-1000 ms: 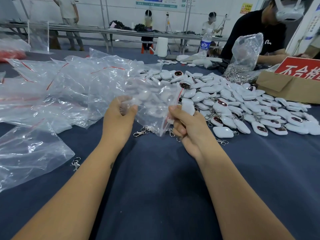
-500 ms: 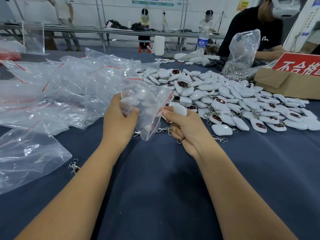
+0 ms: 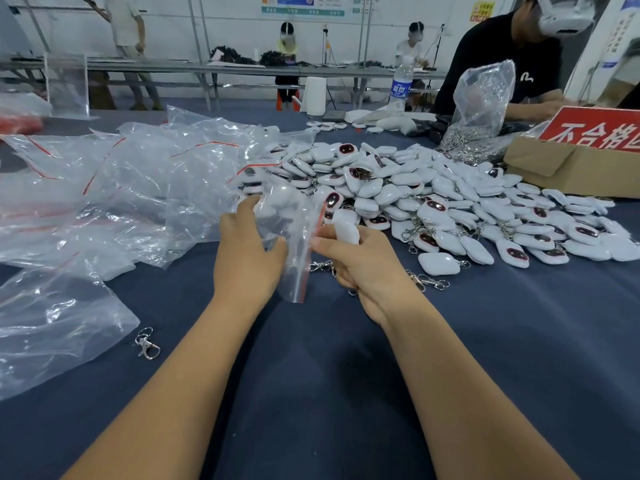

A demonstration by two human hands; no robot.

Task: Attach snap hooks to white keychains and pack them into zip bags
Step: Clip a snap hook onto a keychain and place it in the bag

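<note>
Holding zip bag of white keychains, left hand fingers gripping | right hand fingers gripping keychain

White "不合格" on red sign atop cardboard box; other txt illegible

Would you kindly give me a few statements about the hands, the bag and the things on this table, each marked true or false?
1. The left hand grips a clear zip bag. True.
2. The right hand is empty. False: it holds a white keychain at the bag's red-striped mouth.
3. A loose snap hook lies on the blue cloth left of the left forearm. True.
4. The pile of white keychains lies to the left of the hands. False: it spreads to the right; empty bags lie to the left.
5. The cardboard box carries a red sign. True.
</note>
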